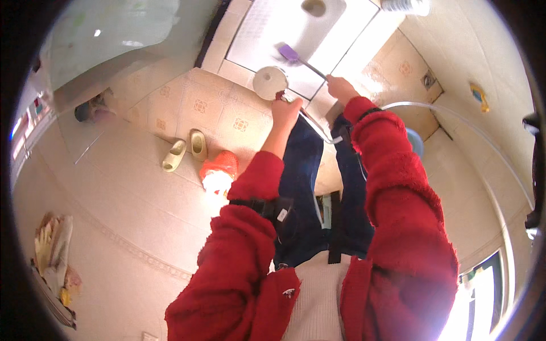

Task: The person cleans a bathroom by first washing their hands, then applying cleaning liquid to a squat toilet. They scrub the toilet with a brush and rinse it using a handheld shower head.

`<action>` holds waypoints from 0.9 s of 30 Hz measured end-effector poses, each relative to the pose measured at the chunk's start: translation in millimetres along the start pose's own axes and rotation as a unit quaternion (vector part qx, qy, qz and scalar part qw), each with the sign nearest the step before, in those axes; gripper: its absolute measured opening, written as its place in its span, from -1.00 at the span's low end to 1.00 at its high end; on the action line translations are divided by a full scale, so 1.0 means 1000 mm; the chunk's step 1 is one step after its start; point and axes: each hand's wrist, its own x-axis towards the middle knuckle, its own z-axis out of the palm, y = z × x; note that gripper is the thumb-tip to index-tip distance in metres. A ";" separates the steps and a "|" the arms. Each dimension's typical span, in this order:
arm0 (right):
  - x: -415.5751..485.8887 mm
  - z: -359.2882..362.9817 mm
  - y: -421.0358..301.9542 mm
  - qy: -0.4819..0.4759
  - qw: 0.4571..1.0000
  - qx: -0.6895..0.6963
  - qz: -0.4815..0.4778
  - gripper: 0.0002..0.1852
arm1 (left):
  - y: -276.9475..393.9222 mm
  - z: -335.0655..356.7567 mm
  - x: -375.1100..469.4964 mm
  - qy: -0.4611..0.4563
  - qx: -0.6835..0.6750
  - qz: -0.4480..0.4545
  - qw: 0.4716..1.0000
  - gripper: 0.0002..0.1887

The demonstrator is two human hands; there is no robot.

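Observation:
My left hand (288, 108) is closed around the handle of a round hand shower head (270, 82). Its pale hose (318, 127) runs back under my hand, past my legs and right sleeve, to the right wall. In my right hand (341, 88) is the dark handle of a purple-headed brush (288, 52). The brush head is over the near part of a white squat toilet (256, 42); I cannot tell whether it touches the surface. The toilet's drain hole (314, 7) shows at the top of the view, and strong glare whitens the basin's right side.
Pale slippers (174, 156) stand on the patterned floor tiles (200, 105), left of a lined red-orange bin (219, 164). A light-blue basin (414, 143) is partly hidden behind my right sleeve. A floor drain (428, 79) lies near the right wall. A glass panel (111, 38) fills the upper left.

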 end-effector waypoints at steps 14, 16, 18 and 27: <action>0.048 -0.026 0.051 0.022 0.981 -0.074 -0.176 -0.68 | -0.019 0.038 0.064 -0.006 -0.092 0.040 0.995 -0.73; 0.051 -0.047 0.079 -0.044 0.976 -0.076 -0.198 -0.62 | -0.020 0.058 0.065 0.011 -0.031 -0.002 0.999 -0.68; 0.055 -0.057 0.095 -0.050 0.966 -0.145 -0.208 -0.59 | -0.018 0.078 0.064 0.071 -0.032 0.002 0.997 -0.61; 0.083 0.014 0.069 -0.003 0.981 0.115 -0.153 -0.69 | 0.006 0.120 0.087 0.067 -0.107 -0.002 0.992 -0.67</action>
